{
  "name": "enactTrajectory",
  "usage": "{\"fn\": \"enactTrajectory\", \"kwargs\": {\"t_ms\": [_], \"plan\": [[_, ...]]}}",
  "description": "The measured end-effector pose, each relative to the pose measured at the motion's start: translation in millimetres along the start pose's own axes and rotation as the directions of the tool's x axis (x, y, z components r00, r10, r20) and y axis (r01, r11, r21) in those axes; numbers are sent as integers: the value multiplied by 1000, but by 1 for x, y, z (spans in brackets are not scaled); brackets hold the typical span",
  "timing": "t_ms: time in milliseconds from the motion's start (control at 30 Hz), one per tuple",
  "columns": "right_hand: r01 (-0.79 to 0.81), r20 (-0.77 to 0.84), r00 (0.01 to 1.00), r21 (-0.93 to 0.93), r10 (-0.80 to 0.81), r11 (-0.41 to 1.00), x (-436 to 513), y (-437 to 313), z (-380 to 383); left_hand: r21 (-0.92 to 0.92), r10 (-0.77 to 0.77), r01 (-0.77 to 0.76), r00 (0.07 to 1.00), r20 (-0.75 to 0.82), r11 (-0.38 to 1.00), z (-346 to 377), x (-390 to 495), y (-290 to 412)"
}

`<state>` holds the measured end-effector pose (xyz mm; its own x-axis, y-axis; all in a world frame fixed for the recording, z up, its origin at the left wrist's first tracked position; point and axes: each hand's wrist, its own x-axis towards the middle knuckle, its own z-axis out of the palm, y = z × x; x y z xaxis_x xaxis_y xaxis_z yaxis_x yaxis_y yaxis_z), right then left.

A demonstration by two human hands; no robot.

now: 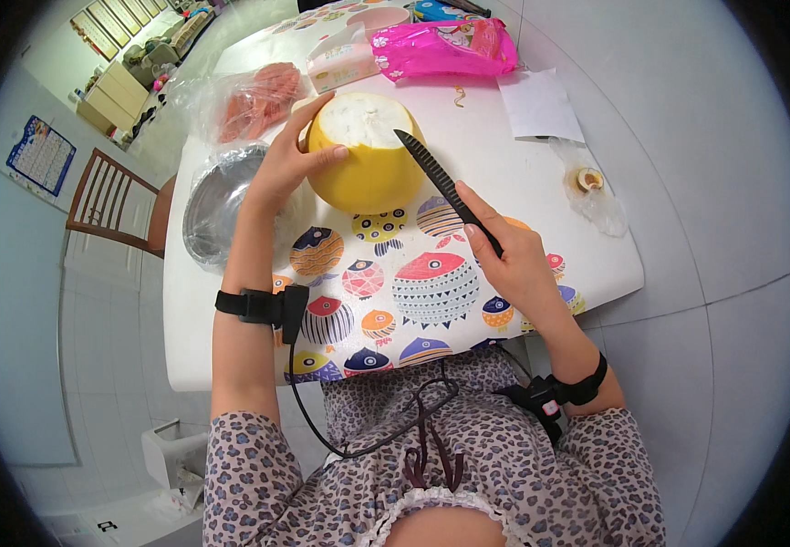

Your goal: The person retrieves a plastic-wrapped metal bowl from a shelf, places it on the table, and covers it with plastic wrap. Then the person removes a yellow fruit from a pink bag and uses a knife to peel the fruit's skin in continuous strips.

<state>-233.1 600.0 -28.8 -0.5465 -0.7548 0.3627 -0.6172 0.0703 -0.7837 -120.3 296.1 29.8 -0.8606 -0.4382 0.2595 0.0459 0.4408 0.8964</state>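
A large yellow pomelo (367, 179) sits on the table, with the peel cut from its top so that white pith shows. My left hand (302, 154) grips its left side, the thumb across the front and the fingers reaching around behind. In my right hand (511, 253) is a black knife (436, 172) with a ridged blade, held by its handle. The blade slants up and left, and its tip lies over the right edge of the bared pith; whether it touches is hard to tell.
Left of the pomelo stand a plastic-wrapped metal bowl (220, 212) and a bag with something orange-red (258, 102). Behind are a tissue pack (344, 61) and a pink package (446, 51). White paper (540, 106) and a tape roll (588, 179) lie right. A cable (340, 451) hangs before me.
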Motion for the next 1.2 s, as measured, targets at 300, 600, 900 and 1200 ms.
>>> {"fn": "enactTrajectory", "kwargs": {"t_ms": [300,600,900,1200], "plan": [[-34,12,999,-197,37,980,-1,-21,-17,577,280,-144,947,-154,804,43,-3,7],[49,163,987,-368,12,929,-5,-40,-59,722,480,-274,873,-92,635,63,-24,12],[-30,126,988,-440,94,898,-29,-29,-44,750,535,-327,844,-42,575,68,-27,11],[95,71,995,-405,-72,909,-42,-8,-32,758,551,-338,834,-34,559,67,-26,10]]}}
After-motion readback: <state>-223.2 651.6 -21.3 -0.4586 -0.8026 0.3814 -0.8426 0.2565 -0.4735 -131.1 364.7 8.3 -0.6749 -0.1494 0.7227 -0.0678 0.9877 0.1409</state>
